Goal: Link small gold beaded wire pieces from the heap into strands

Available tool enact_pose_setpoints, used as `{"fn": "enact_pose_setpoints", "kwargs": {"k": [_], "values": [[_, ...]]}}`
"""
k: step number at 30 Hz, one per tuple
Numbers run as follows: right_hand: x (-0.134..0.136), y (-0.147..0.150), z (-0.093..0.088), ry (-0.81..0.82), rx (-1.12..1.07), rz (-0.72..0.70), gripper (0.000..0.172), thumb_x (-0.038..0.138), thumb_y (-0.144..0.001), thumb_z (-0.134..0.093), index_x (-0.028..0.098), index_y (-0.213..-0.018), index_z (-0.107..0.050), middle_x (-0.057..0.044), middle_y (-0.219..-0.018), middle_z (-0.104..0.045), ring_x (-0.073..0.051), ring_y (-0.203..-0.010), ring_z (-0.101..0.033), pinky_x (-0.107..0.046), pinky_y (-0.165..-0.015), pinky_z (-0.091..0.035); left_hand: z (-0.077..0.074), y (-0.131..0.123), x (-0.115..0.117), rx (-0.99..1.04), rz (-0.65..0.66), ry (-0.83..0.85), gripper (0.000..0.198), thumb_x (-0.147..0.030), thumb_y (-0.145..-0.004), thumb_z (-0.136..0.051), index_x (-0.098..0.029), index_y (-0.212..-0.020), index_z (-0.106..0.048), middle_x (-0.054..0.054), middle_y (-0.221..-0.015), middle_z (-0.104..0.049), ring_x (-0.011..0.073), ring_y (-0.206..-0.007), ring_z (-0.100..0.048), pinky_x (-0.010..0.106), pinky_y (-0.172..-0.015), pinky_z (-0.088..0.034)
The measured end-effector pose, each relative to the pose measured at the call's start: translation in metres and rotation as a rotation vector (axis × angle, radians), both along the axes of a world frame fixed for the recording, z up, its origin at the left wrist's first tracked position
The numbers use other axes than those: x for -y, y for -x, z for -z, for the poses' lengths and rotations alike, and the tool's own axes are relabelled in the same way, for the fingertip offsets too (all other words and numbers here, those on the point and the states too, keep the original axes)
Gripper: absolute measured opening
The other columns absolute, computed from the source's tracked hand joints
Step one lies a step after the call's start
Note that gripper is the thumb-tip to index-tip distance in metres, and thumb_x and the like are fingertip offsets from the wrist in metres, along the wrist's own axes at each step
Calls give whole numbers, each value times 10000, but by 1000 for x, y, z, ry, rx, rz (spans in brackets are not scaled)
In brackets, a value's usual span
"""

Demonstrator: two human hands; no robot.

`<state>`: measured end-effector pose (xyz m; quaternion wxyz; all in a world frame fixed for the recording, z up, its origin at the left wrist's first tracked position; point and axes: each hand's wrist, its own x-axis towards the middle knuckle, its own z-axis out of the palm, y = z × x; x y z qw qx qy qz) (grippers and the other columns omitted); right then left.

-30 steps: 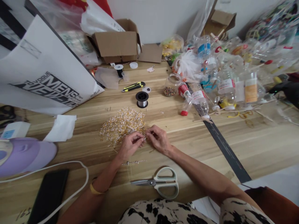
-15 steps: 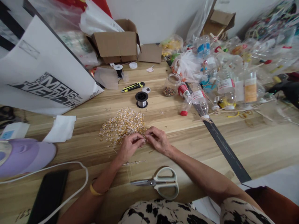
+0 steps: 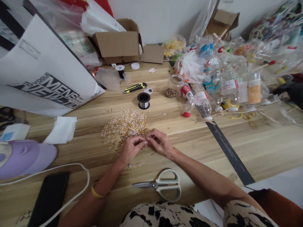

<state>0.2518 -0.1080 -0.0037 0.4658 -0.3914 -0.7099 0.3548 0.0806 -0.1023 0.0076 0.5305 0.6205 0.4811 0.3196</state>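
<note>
My left hand [image 3: 133, 147] and my right hand [image 3: 160, 142] meet fingertip to fingertip over the wooden table, both in a pinch. Whatever sits between the fingers is too small to make out. Right behind them spreads a pile of gold and clear beads [image 3: 125, 124], its near edge touching the left fingers. A short beaded chain [image 3: 137, 165] lies below my hands, with a thin thread trailing from it. Closer to my body rest scissors [image 3: 163, 185] with pale handles, blades pointing left. A spool of clear line [image 3: 143, 101] stands beyond the pile.
A yellow-black utility knife [image 3: 134, 87] and a jar of beads [image 3: 172, 86] stand farther back. Plastic bottles [image 3: 227, 85] crowd the right. At left are a white paper bag [image 3: 47, 72], a purple object [image 3: 28, 159], a white cable [image 3: 88, 176] and a black phone [image 3: 49, 198].
My right fingertips have shifted very slightly left, closer against the left ones. Both hands keep their pinch, and the things on the table lie as before.
</note>
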Motion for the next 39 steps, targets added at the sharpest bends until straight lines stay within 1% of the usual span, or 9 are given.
{"fn": "enact_pose_setpoints", "kwargs": {"k": [4, 7, 11, 15, 19, 24, 31, 35, 39], "values": [[0, 1, 2, 80, -41, 10, 136, 273, -899, -549, 169, -840, -614, -37, -767, -607, -133, -687, -558, -242, -593, -451, 0, -1, 1, -13, 6, 14, 106, -239, -742, -634, -141, -718, -667, -6, -583, -639, 102, -514, -562, 195, -517, -460], [-1, 2, 6, 216, -120, 10, 167, 316, -886, -571, 162, -833, -606, -19, -711, -588, -118, -629, -534, -229, -557, -433, -2, -1, 2, -12, 14, 32, 110, -241, -747, -626, -137, -728, -655, -4, -590, -631, 104, -531, -564, 196, -527, -454], [-2, 3, 7, 410, -263, -38, 244, 403, -870, -586, 160, -846, -581, 24, -609, -533, -91, -522, -477, -206, -487, -397, -5, -1, 1, 1, 28, 36, 133, -266, -753, -625, -142, -706, -640, 2, -596, -631, 108, -543, -567, 200, -532, -461], [-4, 4, 3, 498, -335, -53, 288, 439, -833, -621, 156, -825, -567, 38, -582, -522, -79, -489, -462, -198, -464, -378, -7, -1, 0, 12, 42, 34, 146, -279, -764, -616, -150, -698, -635, 3, -600, -641, 106, -531, -567, 199, -524, -470], [-5, 3, 1, 515, -347, -40, 278, 422, -812, -645, 152, -820, -579, 39, -576, -524, -73, -470, -449, -195, -448, -360, -3, 0, 1, -8, 31, 5, 146, -278, -781, -607, -151, -714, -636, -3, -588, -636, 104, -517, -563, 197, -521, -460], [-5, 2, 4, 518, -324, -23, 243, 388, -821, -637, 149, -824, -590, 42, -572, -519, -70, -469, -433, -192, -443, -349, 2, 1, 3, -104, -13, -120, 116, -249, -785, -602, -159, -730, -649, -6, -603, -625, 111, -548, -552, 196, -533, -431], [-4, 2, 5, 502, -314, -27, 224, 380, -832, -627, 159, -837, -591, 41, -580, -524, -75, -471, -434, -195, -447, -349, 1, 0, 4, -166, -13, -173, 115, -223, -787, -598, -175, -763, -700, 15, -697, -702, 141, -618, -605, 222, -599, -457], [-3, 3, 5, 463, -294, -43, 212, 366, -850, -606, 155, -838, -591, 35, -582, -522, -80, -485, -446, -197, -462, -359, 1, 0, 5, -167, 18, -171, 123, -224, -791, -595, -167, -772, -703, 25, -720, -715, 147, -637, -618, 228, -618, -468], [-3, 0, 3, 353, -137, -19, 179, 321, -861, -584, 145, -847, -613, 4, -653, -572, -96, -565, -494, -204, -527, -400, 3, 0, 7, -192, 25, -187, 111, -209, -793, -583, -158, -770, -679, 27, -714, -700, 144, -631, -614, 231, -617, -469]]}}
